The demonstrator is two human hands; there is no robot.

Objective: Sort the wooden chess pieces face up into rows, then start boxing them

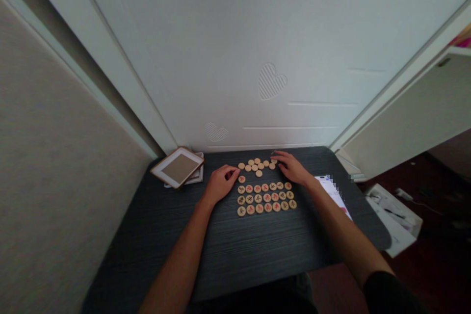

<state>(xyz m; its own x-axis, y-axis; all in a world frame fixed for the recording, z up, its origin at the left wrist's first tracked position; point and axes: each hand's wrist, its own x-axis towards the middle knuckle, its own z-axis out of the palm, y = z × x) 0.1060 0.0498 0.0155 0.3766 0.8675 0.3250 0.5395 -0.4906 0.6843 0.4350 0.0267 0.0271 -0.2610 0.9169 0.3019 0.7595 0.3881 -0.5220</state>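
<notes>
Round wooden xiangqi pieces lie on the dark table in front of me. Three neat rows of face-up pieces (267, 197), with red and black characters, are nearest to me, and a single red-marked piece (242, 179) begins another row above them. Farther back is a loose cluster of blank-side-up pieces (254, 168). My left hand (222, 184) is curled at the cluster's left end, its fingertips pinched at the edge of a blank-looking xiangqi piece (241, 166). At the right end, my right hand (292, 167) reaches with fingers stretched over a piece (272, 166), partly covering another.
Two stacked picture frames (180, 168) lie at the table's back left. A phone (333, 194) with a lit screen rests beside my right forearm. The white panel with raised hearts (271, 81) rises behind the table (165, 240). A white box (395, 218) sits off the right edge.
</notes>
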